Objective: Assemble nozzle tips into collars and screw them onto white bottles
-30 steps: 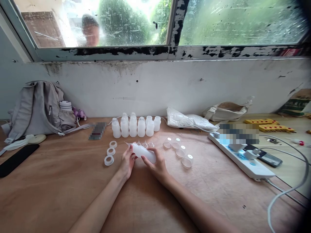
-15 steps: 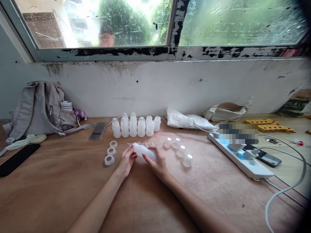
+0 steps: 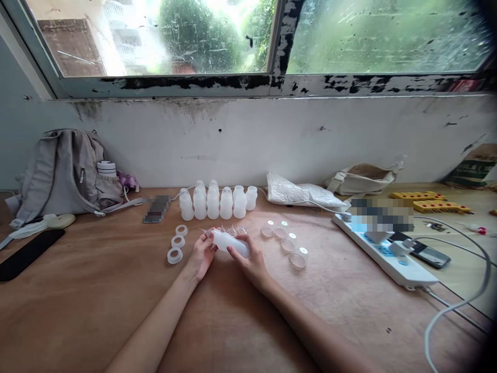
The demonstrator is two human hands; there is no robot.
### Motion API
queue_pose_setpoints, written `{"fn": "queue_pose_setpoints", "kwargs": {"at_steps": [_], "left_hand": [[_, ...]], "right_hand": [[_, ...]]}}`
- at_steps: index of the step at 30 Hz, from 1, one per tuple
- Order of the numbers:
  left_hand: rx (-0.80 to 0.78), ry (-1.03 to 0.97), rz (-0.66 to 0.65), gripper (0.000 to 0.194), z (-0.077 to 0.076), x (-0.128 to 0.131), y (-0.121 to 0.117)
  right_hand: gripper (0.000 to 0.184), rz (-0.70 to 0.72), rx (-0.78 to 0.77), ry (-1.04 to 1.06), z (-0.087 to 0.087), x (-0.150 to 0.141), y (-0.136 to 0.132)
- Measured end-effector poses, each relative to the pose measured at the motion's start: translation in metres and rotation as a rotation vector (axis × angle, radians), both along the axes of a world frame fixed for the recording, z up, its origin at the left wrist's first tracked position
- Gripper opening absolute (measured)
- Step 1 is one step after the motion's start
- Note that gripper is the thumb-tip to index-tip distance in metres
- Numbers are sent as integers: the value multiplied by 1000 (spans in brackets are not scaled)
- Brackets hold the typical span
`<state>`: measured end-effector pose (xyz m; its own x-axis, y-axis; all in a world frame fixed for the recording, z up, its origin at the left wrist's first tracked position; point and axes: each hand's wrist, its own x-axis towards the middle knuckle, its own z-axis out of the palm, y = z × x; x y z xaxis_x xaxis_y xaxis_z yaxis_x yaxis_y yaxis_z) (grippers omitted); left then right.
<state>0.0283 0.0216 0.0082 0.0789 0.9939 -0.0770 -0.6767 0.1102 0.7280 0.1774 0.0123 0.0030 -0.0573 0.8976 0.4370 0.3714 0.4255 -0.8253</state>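
A frosted white baby bottle lies tilted between both hands, its neck toward the left. My right hand is closed around the body near the base. At the neck end, the fingers of my left hand are pinched together; a clear pointed part sticks out there, and the fingertips partly hide the join. Just behind the bottle stand several clear teats, half covered by it. Left of my hands, white collar rings lie in a row. To the right are several clear round caps with white discs beside them.
Several frosted bottles stand along the back. A grey backpack and phone sit at left. White plastic packaging, a beige pouch, a power strip and a looping cable occupy the right.
The bottle's base end has shifted very slightly left, and my left fingers have moved a little at its neck. Everything on the table stays in place.
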Motion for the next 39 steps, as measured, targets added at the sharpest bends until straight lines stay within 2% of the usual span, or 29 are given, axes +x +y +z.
{"fn": "queue_pose_setpoints", "kwargs": {"at_steps": [3, 8, 10, 13, 15, 17, 20, 24, 26, 31, 34, 37, 39], "left_hand": [[21, -45, -24, 24, 3, -1, -1], [-25, 23, 68, 27, -3, 0, 0], [-30, 49, 97, 28, -5, 0, 1], [9, 48, 84, 33, -3, -2, 1], [62, 41, 53, 37, 1, -2, 0], [94, 38, 22, 38, 4, 0, -2], [54, 70, 21, 36, 2, 5, -5], [19, 178, 77, 34, -3, 8, -5], [57, 180, 67, 37, -3, 6, -5], [151, 139, -16, 47, 6, 4, -8], [141, 114, -5, 45, 9, 7, -10], [50, 82, 57, 39, 8, 9, -13], [-6, 86, 122, 37, 8, 11, -15]], "right_hand": [[27, -17, 7, -11, -1, 1, 0], [29, 0, 48, -11, -2, 0, -2], [31, 11, 14, 25, -1, -1, -2], [30, 63, -242, 216, 2, 0, 0], [34, 170, -483, 393, 3, 1, 2], [37, 270, -651, 534, 4, 2, 4], [34, 270, -707, 608, 5, 0, 5], [29, 172, -622, 565, 5, -3, 4], [30, 228, -661, 608, 4, -1, 5], [37, 443, -906, 766, 3, 6, 10], [37, 398, -837, 679, 5, 6, 9], [32, 220, -553, 424, 10, 2, 2], [30, 152, -382, 272, 12, -3, -5]]}}
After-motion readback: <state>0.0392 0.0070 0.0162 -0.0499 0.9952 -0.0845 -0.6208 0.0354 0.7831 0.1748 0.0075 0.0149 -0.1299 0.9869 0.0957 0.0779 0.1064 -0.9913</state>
